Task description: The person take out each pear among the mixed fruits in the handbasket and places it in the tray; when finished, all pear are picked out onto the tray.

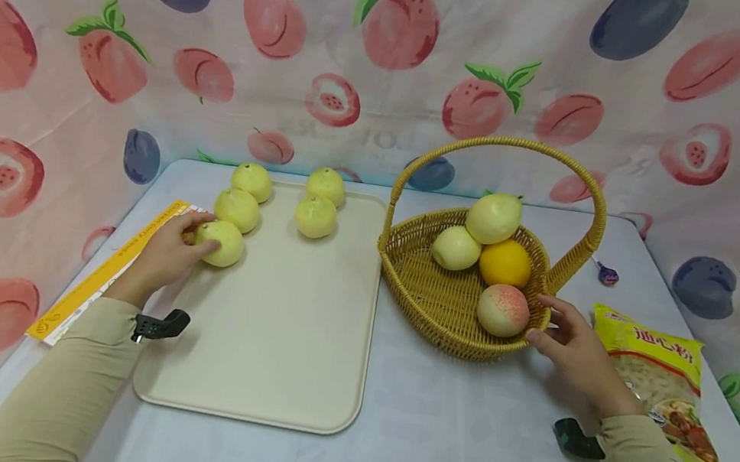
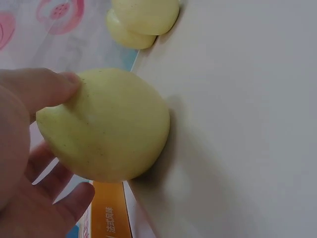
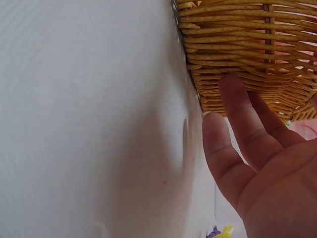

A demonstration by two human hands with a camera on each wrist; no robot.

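Observation:
In the head view, my left hand (image 1: 166, 252) holds a round pale-green pear (image 1: 223, 244) between thumb and fingers at the left edge of the beige tray (image 1: 289, 329). Up close, the thumb lies on this pear (image 2: 109, 124) while some fingers spread free below it. Two more pears sit just behind it, and another pair (image 1: 316, 217) stands toward the tray's back. My right hand (image 1: 579, 357) touches the right side of the wicker basket (image 1: 431, 300), its fingers fairly straight along the woven wall (image 3: 237, 39). Inside are two pale pears (image 1: 492, 217), an orange (image 1: 505, 263) and a peach (image 1: 503, 310).
A long yellow-and-white box (image 1: 104, 275) lies along the tray's left side. Right of the basket are a small wrapped lollipop (image 1: 607, 275) and a yellow bag of pasta (image 1: 664, 375). The basket's tall arched handle (image 1: 505, 144) rises before a fruit-printed curtain (image 1: 387, 94).

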